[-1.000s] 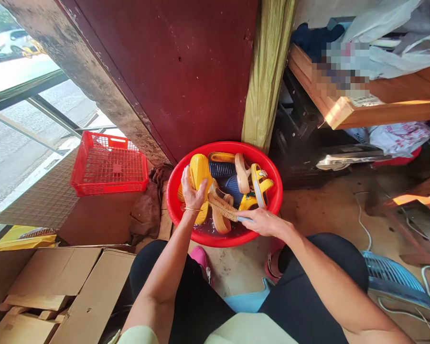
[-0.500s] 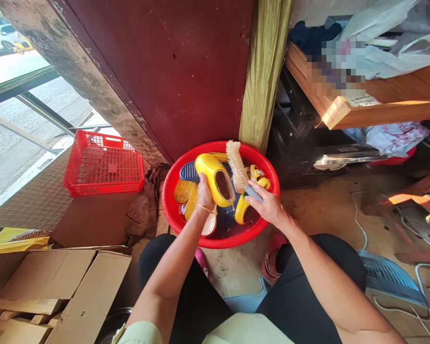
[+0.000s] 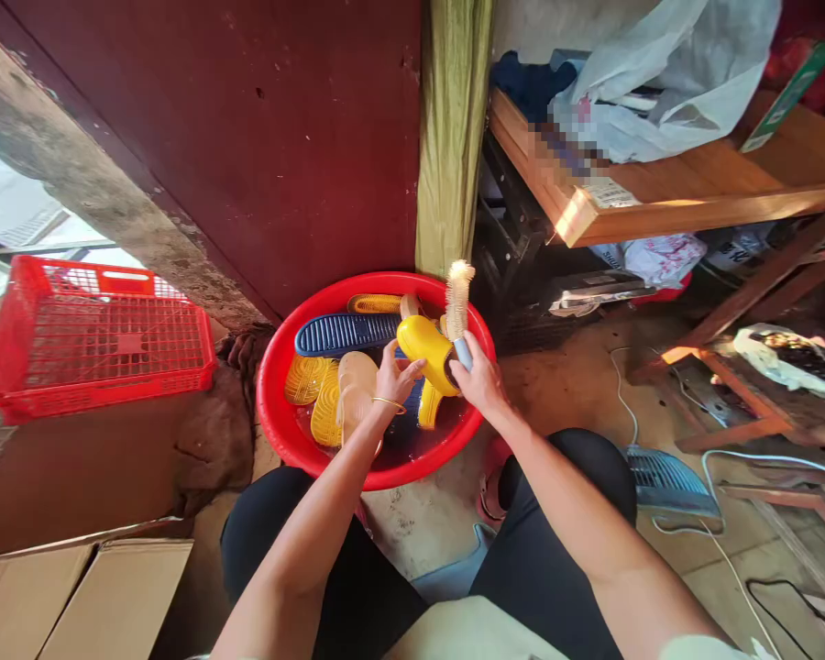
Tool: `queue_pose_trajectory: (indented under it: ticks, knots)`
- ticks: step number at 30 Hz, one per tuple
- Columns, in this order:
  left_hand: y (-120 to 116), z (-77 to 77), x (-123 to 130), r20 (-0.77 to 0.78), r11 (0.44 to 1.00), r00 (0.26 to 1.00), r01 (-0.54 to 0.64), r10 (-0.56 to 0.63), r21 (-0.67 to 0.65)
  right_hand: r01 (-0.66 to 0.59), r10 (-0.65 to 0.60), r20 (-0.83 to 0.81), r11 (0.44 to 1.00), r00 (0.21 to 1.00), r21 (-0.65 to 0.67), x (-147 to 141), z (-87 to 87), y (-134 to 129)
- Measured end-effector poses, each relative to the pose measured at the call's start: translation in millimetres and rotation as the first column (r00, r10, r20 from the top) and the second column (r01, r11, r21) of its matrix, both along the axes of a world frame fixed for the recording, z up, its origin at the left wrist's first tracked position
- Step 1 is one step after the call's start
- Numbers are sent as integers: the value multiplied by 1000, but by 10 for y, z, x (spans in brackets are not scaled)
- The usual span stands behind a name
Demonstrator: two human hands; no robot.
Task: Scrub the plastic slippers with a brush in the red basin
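Note:
A yellow clog is held over the red basin, its toe up to the left. My right hand grips the grey handle of a scrub brush, bristles pointing up, and its thumb is at the clog's opening. At the clog's left side, my left hand has its thumb and fingers apart and touches or nearly touches it. A dark blue slipper, a beige slipper and several yellow ones lie in the dark water.
A red plastic crate stands left of the basin, above a brown cloth. Cardboard boxes are at lower left. A maroon door panel rises behind. On the right are a wooden table, a blue slatted item and loose cables.
The view has shifted right. The clog and brush have come together, the right thumb reaching the clog's opening. My left hand's fingers have loosened from around the clog.

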State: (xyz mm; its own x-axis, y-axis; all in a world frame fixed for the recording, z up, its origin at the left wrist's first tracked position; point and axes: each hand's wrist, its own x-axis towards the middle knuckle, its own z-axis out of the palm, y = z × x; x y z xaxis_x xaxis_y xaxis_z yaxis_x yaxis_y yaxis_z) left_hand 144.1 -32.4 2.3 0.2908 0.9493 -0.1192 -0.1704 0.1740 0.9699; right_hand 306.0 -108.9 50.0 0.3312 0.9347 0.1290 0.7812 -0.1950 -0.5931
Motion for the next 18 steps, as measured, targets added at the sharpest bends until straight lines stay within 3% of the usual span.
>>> queue_pose_trajectory:
  ticks: [2,4,6,7,9,12,15,18]
  knots:
    - [-31,-7,7,90,998,996,8,-2,-61,-110,111,49,994,993,-12,-98,-18,-31]
    - [-76,2,39,233,988,967,124,-100,-89,-207,210,88,978,974,-35,-189,-46,-53]
    - [-96,29,44,282,976,945,200,-167,-91,-221,228,112,973,967,-71,-235,-79,-40]
    - [-85,49,16,246,980,958,174,-147,-94,-195,205,123,977,971,-92,-236,-95,-17]
    - [-20,99,-124,88,996,996,-4,11,-86,-117,137,144,983,980,-138,-195,-123,58]
    - [140,163,-516,-152,969,957,-246,247,22,-44,75,149,979,986,-198,-69,-156,194]
    - [263,156,-980,-365,916,842,-340,398,213,-55,85,119,970,989,-238,24,-184,285]
    - [302,37,-1358,-458,817,679,-433,574,381,-63,94,108,964,990,-260,1,-185,291]
